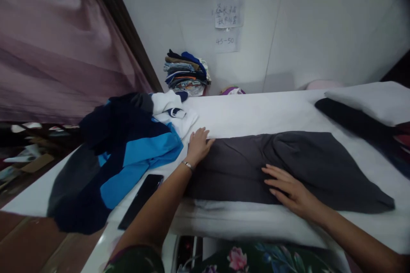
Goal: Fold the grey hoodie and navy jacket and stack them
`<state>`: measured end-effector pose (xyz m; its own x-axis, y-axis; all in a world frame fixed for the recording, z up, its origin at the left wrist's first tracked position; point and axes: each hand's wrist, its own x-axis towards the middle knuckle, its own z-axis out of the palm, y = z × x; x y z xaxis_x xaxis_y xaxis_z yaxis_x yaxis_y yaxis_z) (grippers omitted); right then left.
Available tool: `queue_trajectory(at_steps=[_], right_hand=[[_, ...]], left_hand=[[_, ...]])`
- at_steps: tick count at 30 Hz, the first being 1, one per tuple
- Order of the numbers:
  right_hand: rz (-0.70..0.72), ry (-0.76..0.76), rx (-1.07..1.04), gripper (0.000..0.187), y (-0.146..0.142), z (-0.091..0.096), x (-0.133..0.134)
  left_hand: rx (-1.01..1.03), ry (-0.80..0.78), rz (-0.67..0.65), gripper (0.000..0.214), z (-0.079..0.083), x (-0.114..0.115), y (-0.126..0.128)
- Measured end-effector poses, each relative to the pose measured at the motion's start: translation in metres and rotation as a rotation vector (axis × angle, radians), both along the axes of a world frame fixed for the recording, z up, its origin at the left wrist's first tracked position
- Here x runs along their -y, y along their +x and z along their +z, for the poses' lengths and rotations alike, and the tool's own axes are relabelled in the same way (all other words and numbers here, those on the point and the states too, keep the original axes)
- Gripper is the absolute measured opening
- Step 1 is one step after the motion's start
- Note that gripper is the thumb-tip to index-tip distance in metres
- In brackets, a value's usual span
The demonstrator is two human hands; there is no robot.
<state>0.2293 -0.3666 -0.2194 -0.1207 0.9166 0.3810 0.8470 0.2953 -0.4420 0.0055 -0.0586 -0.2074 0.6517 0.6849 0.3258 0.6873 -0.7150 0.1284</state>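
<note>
A dark grey garment (237,170), which looks like trousers folded lengthwise, lies flat across the white-covered table. My left hand (199,144) rests on its left end near the far corner, fingers stretched out and a metal band at the wrist. Over the middle of the cloth, my right hand (290,190) lies palm down with its fingers spread. To the right of that hand the fabric is slightly rumpled and runs out to a narrower end. Neither hand grips the cloth.
Left of my arm lie a heap of navy and blue clothes (141,149) and a black phone (141,200). White garments (179,113) sit behind. Folded clothes are stacked (185,72) by the wall. Dark clothing (358,123) lies at the right. A pink curtain (64,42) hangs left.
</note>
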Motion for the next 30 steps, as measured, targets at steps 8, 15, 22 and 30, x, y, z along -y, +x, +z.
queue_trajectory(at_steps=[8, 15, 22, 30], right_hand=[[-0.557, -0.198, 0.283, 0.053, 0.072, 0.008, -0.048], [-0.554, -0.326, 0.186, 0.055, 0.091, -0.035, -0.047], [-0.54, -0.384, 0.06, 0.061, 0.087, -0.021, -0.048], [-0.705, -0.303, -0.045, 0.065, 0.091, 0.014, -0.072]], left_hand=[[-0.32, -0.068, -0.147, 0.062, -0.017, 0.021, 0.01], [-0.316, -0.027, -0.136, 0.061, -0.019, 0.02, 0.009], [-0.275, -0.042, -0.152, 0.062, -0.024, 0.015, 0.006], [-0.249, -0.052, -0.169, 0.061, -0.025, 0.013, 0.005]])
